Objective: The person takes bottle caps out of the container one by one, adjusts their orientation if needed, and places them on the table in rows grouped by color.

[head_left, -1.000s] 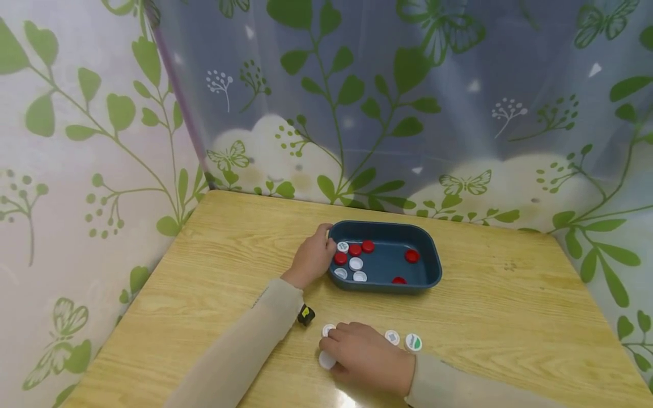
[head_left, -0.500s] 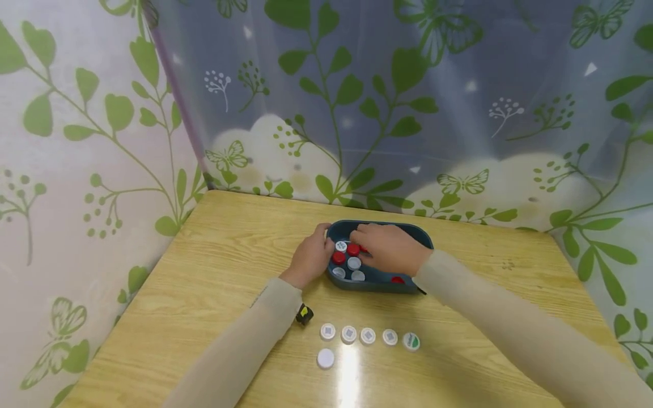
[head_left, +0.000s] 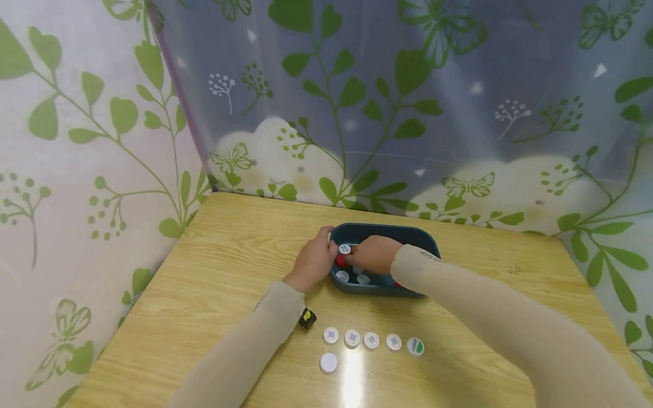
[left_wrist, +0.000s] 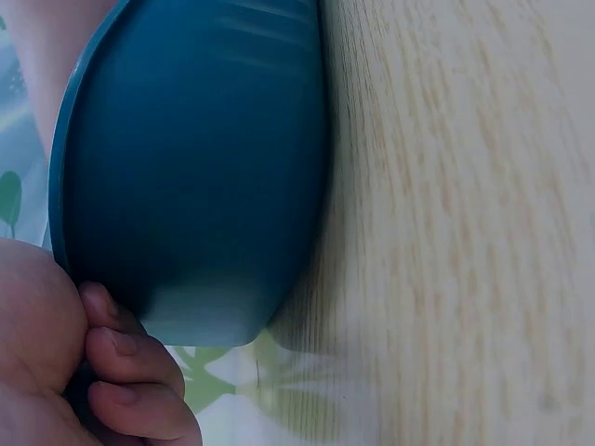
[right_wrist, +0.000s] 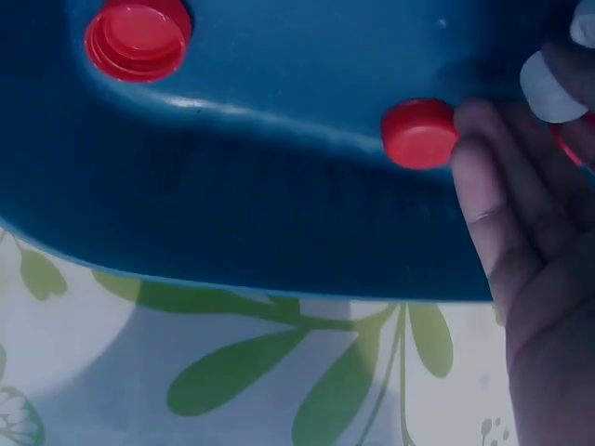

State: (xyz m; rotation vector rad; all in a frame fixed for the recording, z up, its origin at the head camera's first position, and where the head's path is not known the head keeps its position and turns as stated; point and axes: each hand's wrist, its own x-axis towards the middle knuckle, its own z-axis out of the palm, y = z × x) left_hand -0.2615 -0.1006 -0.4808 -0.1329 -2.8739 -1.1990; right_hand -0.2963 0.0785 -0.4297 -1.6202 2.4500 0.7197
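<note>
In the head view my left hand (head_left: pixel 313 260) grips the left end of a dark blue plastic tray (head_left: pixel 388 229); the left wrist view shows its fingers curled at the tray's rim. My right hand (head_left: pixel 376 255) reaches down into the tray among loose red and white bottle caps. From the right wrist, straight fingers (right_wrist: pixel 483 186) touch or nearly touch a red bottle cap (right_wrist: pixel 418 135). A white bottle cap (right_wrist: pixel 550 88) lies by another fingertip at the frame's edge; whether it is pinched is not visible. A second red bottle cap (right_wrist: pixel 138 42) lies open side up.
On the wooden table (head_left: pixel 245 243) in front of the tray, several white caps form a row, ending with a green-marked cap (head_left: pixel 415 346). A plain white cap (head_left: pixel 329 362) sits below the row's left end. A patterned curtain (head_left: pixel 357 113) hangs behind the table.
My right hand has left the caps on the table and moved forward into the tray, then further down and left among the caps, where some have shifted. The left hand keeps its place.
</note>
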